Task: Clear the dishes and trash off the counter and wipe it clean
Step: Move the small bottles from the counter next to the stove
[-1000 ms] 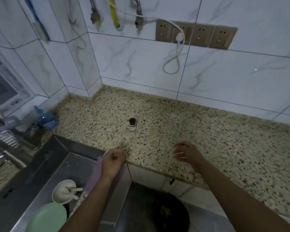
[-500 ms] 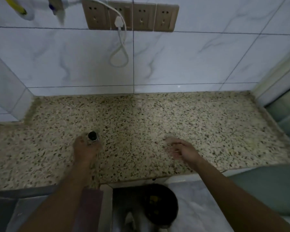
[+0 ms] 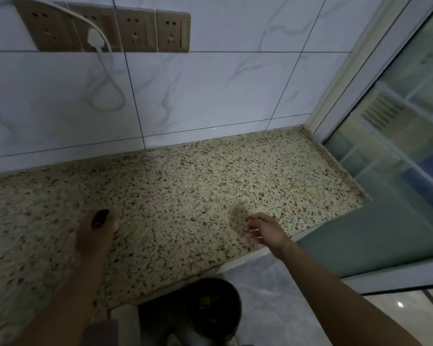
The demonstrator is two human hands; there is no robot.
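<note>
Reached since a second ago, the small black-capped bottle (image 3: pixel 101 217) now sits within the left hand's (image 3: pixel 95 236) curled fingers, at the speckled counter (image 3: pixel 185 191). Well right of them, the right hand (image 3: pixel 265 231) hovers, fingers loosely curled and empty; a dark bin (image 3: pixel 198 308) stands below.

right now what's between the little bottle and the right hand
Head view: bare speckled counter from the bottle to the right hand, bar a pale smudge.

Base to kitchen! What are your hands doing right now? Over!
Left hand grips small bottle on counter. Right hand curled beside a brownish smudge, hold unclear. Dark bin on floor below counter edge.
</note>
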